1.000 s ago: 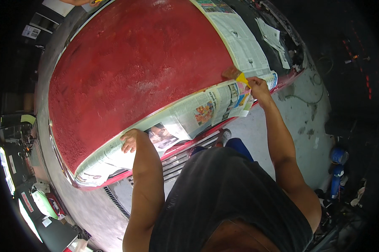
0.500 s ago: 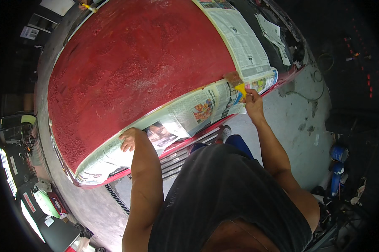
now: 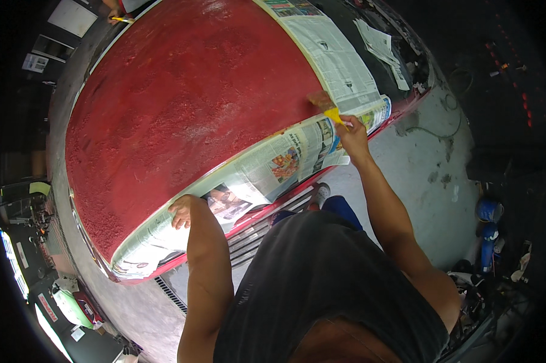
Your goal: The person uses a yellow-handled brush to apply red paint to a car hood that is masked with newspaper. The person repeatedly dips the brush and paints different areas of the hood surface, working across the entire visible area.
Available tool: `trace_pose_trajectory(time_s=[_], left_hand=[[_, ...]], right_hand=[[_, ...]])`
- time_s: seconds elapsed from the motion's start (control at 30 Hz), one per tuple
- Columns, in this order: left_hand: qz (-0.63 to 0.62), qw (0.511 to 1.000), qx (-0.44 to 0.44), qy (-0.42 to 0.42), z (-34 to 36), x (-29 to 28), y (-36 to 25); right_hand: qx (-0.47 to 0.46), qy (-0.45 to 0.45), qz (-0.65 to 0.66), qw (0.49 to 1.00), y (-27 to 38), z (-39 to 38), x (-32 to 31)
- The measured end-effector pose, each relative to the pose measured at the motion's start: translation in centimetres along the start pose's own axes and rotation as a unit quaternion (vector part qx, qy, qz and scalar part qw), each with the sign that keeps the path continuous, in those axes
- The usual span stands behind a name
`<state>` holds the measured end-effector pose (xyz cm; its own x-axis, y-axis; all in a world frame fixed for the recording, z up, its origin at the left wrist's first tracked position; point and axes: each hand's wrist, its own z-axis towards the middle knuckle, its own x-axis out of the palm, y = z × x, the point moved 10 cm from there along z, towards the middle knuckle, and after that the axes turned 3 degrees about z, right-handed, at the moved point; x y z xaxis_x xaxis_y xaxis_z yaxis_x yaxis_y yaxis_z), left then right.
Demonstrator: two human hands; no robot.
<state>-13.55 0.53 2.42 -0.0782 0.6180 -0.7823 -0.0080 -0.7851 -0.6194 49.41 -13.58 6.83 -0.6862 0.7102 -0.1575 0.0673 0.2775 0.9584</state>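
A wide red car panel point(image 3: 194, 91), its paint wrinkled and blistered in places, spans the area before me. Newspaper point(image 3: 267, 172) and pale masking tape line its near edge. My right hand point(image 3: 353, 134) grips a yellow-handled paintbrush point(image 3: 331, 114) near the panel's right corner. The brush's broad brown bristles lie over the red surface beside the taped edge. Farther left, my left hand point(image 3: 181, 212) rests on the newspaper and tape along the near edge. Its fingers are spread and it holds nothing.
At the far left edge, another person's hand point(image 3: 114, 14) holds a yellow-handled brush point(image 3: 123, 20). More newspaper point(image 3: 333, 54) covers the right side, with loose folded sheets point(image 3: 382, 48) beyond. A hose point(image 3: 427, 129) lies on the concrete floor, and a drain grate point(image 3: 170, 294) runs near the car.
My right hand has moved the paintbrush left and slightly away from me, from the taped corner onto the red surface. My left hand stays on the edge. More of the other person's hand shows.
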Motion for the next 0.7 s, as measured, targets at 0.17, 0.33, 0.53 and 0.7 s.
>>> trace_pose_trajectory(time_s=[0.17, 0.33, 0.53, 0.7], left_hand=[[-0.011, 1.000, -0.002, 0.009, 0.6, 1.2, 0.6], [-0.007, 1.000, -0.014, 0.006, 0.0, 0.8, 0.5], [-0.009, 0.999, -0.041, -0.014, -1.0, -2.3, -0.5], [0.019, 0.999, -0.030, -0.002, -0.7, -1.6, -0.3]], right_hand=[[0.048, 0.019, -0.195, 0.979, -3.0, 1.2, -0.3], [-0.004, 0.029, -0.078, 0.997, 0.3, 3.3, -0.8], [-0.044, 0.011, -0.102, 0.994, 4.0, 12.5, 2.4], [-0.079, 0.041, -0.264, 0.961, 2.0, 6.5, 0.3]])
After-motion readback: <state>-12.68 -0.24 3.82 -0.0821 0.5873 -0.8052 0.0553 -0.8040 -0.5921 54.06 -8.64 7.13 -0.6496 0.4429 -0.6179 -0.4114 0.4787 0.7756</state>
